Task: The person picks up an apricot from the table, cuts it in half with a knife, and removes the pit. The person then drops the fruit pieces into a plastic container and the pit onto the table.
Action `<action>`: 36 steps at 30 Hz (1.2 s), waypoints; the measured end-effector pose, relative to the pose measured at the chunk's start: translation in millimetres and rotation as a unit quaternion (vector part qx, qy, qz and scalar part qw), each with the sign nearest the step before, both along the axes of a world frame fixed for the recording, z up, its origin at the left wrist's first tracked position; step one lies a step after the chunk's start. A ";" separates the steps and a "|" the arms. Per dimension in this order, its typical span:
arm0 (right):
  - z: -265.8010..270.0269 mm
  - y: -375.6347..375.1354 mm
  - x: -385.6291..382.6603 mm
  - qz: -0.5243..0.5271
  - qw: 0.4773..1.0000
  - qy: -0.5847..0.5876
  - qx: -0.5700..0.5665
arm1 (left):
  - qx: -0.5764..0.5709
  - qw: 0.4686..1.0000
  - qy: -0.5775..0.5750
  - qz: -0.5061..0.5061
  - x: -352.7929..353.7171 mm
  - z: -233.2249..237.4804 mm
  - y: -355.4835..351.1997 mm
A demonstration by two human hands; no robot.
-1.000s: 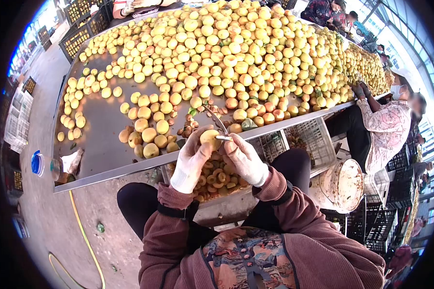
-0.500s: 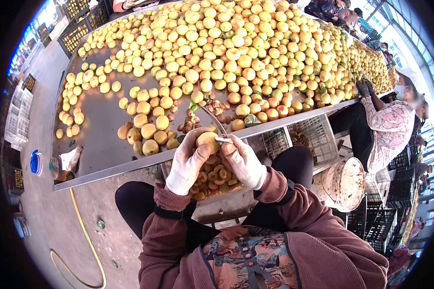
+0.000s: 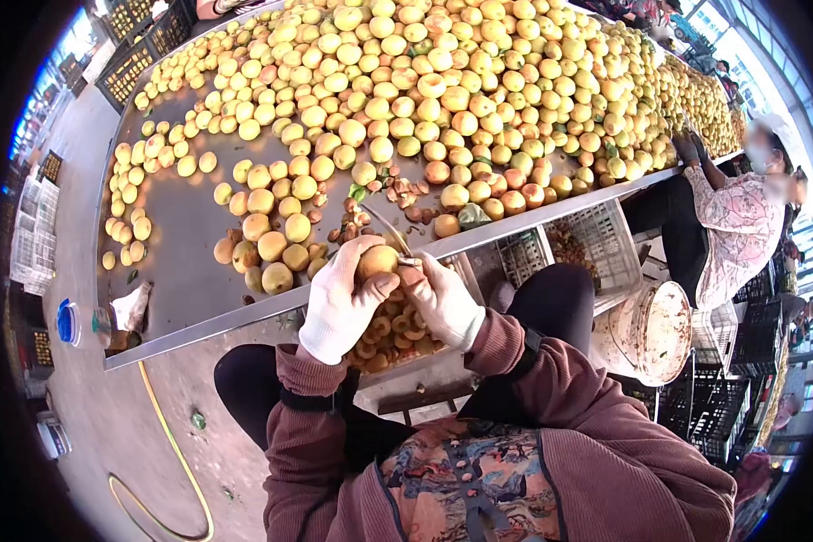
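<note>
My left hand, in a white glove, is closed around a yellow apricot. Opposite it, my gloved right hand grips a knife with a thin curved blade. The blade points up and away, and its handle end lies close against the fruit; whether it cuts the skin I cannot make out. Below both hands, halved apricots fill a container between my knees. Beyond my fingers, pits and scraps lie on the metal table near whole apricots.
A large heap of apricots covers much of the metal table. Its raised edge runs just past my hands. White crates and a stained bucket stand at right, beside a seated co-worker. A yellow hose lies on the floor.
My hands have drawn closer together, and my right hand has come left and down against the apricot. The fruit looks turned in my left hand. The whole view has shifted slightly.
</note>
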State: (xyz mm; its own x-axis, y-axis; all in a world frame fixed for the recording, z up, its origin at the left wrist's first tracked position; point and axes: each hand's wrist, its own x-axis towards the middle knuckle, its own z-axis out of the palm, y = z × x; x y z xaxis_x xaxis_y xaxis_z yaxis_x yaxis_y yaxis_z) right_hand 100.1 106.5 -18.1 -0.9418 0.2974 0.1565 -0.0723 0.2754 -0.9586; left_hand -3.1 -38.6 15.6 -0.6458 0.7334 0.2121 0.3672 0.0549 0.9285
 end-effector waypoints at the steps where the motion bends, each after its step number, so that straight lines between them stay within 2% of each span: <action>1: 4.4 8.8 -3.8 -0.017 0.992 -0.028 0.120 | -0.033 0.995 0.074 0.064 1.8 -4.9 4.5; 2: 9.3 13.7 -7.4 -0.035 0.987 -0.054 0.146 | -0.063 0.979 0.147 0.128 4.1 -8.2 7.4; 3: 13.5 16.5 -10.4 -0.051 0.981 -0.077 0.173 | -0.061 0.979 0.151 0.123 4.7 -7.8 8.0; 4: 12.3 16.5 -8.6 -0.059 0.988 -0.051 0.135 | 0.019 0.993 0.025 0.115 3.7 -6.0 7.2; 5: 16.6 11.8 -5.3 -0.056 0.993 -0.036 0.100 | 0.098 0.984 -0.103 0.105 2.5 -5.0 5.6; 6: 18.2 8.9 -1.6 -0.020 0.998 -0.064 -0.003 | 0.178 0.951 -0.245 0.067 2.2 -8.2 8.2; 7: 19.1 5.1 2.4 0.018 0.990 -0.093 -0.104 | 0.182 0.951 -0.240 0.069 5.5 -7.0 9.1; 9: 17.5 -7.9 5.7 0.043 0.988 -0.025 -0.147 | 0.248 0.916 -0.311 0.046 13.7 2.8 9.7; 12: 20.8 -16.6 10.8 0.058 0.983 -0.024 -0.175 | 0.244 0.919 -0.309 0.033 16.4 -2.4 7.3; 14: 17.3 -18.9 12.9 0.062 0.972 -0.071 -0.216 | 0.244 0.922 -0.300 0.029 18.1 0.3 6.5; 18: 4.9 -21.9 12.1 0.054 0.977 -0.094 -0.185 | 0.251 0.919 -0.302 0.039 19.9 -4.4 6.4; 19: 5.3 -24.7 10.9 0.055 0.982 -0.052 -0.172 | 0.250 0.919 -0.303 0.039 22.3 -3.0 7.6; 20: 5.5 -28.0 12.0 0.055 0.986 -0.011 -0.160 | 0.277 0.896 -0.347 0.015 26.1 0.2 8.2; 21: 1.9 -29.8 14.7 0.050 0.985 -0.012 -0.163 | 0.303 0.870 -0.389 -0.010 29.3 1.7 8.7; 23: -4.4 -28.6 13.6 0.029 0.990 -0.001 -0.139 | 0.303 0.869 -0.392 -0.010 25.5 -8.7 13.1; 25: 0.3 -27.5 11.7 0.016 0.987 -0.005 -0.157 | 0.195 0.955 -0.217 0.052 14.4 -20.9 11.2; 26: 4.9 -23.3 11.9 0.022 0.991 -0.044 -0.123 | 0.121 0.984 -0.120 0.058 10.8 -10.1 6.8; 27: 9.8 -21.0 10.5 0.027 0.992 -0.084 -0.089 | 0.116 0.985 -0.119 0.055 11.4 -5.1 7.0; 28: 15.7 -22.7 12.0 -0.002 1.000 -0.026 0.013 | 0.138 0.980 -0.112 0.089 14.1 -1.9 9.1; 30: 23.6 -21.8 8.6 -0.004 0.999 -0.039 0.037 | 0.172 0.970 -0.096 0.140 19.3 10.4 11.6; 31: 24.4 -22.8 9.2 -0.005 0.996 -0.054 0.064 | 0.168 0.971 -0.098 0.138 21.4 8.0 12.5; 33: 9.1 -23.0 5.2 -0.013 0.996 -0.047 0.078 | 0.206 0.940 -0.244 0.117 20.5 -2.3 17.0; 35: -2.6 -25.4 2.4 -0.020 0.999 -0.024 0.019 | 0.192 0.948 -0.220 0.126 16.6 -16.7 19.3; 36: -7.6 -23.4 1.6 -0.019 0.998 -0.047 0.025 | 0.188 0.948 -0.221 0.128 15.9 -21.4 20.5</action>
